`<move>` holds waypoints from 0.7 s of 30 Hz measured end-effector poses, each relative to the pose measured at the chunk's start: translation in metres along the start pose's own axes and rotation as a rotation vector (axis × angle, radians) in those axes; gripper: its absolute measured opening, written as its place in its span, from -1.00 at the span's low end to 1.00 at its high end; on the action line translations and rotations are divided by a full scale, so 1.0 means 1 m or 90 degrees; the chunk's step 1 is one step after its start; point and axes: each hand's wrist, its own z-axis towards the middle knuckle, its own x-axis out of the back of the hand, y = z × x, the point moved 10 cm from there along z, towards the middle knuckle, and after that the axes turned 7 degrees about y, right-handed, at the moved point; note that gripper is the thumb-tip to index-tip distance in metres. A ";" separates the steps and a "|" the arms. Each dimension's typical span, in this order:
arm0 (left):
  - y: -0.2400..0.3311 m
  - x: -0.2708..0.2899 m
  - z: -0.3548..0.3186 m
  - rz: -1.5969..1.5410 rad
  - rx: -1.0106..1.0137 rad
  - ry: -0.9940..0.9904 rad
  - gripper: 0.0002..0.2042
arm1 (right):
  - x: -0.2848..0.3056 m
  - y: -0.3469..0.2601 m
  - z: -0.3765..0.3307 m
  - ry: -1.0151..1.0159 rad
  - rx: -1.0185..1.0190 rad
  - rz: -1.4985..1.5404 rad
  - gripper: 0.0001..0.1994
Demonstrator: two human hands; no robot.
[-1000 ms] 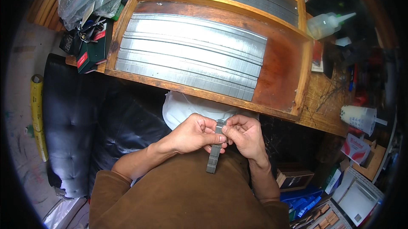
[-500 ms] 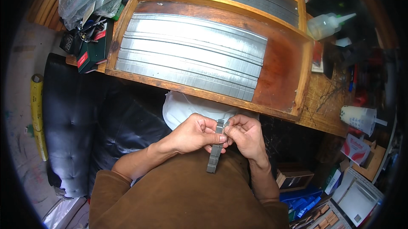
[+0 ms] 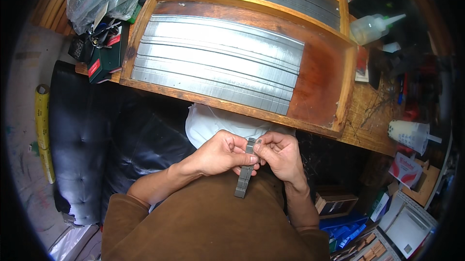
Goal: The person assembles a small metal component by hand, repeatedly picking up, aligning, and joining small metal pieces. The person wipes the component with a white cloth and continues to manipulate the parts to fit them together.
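Tray (image 3: 322, 74) ahead; left hand (image 3: 219, 155) pinches stack (image 3: 241, 184); right hand (image 3: 282, 157), fingers narrow, hold unclear, seemingly works its top; next likely needs steady grip.

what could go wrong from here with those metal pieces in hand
The stack of thin grey metal pieces juts below the left hand's grip, so pieces might slip loose.
Both hands are outside the wooden tray, so dropped pieces could land on the lap or floor.
The plastic drink cup at the right might spill if bumped.
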 end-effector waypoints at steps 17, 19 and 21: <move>-0.001 -0.002 0.001 -0.004 0.000 0.009 -0.87 | 0.004 -0.008 -0.004 0.007 0.032 -0.010 -0.97; -0.001 -0.003 0.001 -0.002 0.007 0.007 -0.88 | 0.006 -0.010 -0.006 0.023 0.015 -0.016 -0.97; 0.000 -0.003 0.002 -0.001 0.003 0.009 -0.88 | 0.012 -0.012 -0.010 0.043 0.006 -0.012 -0.97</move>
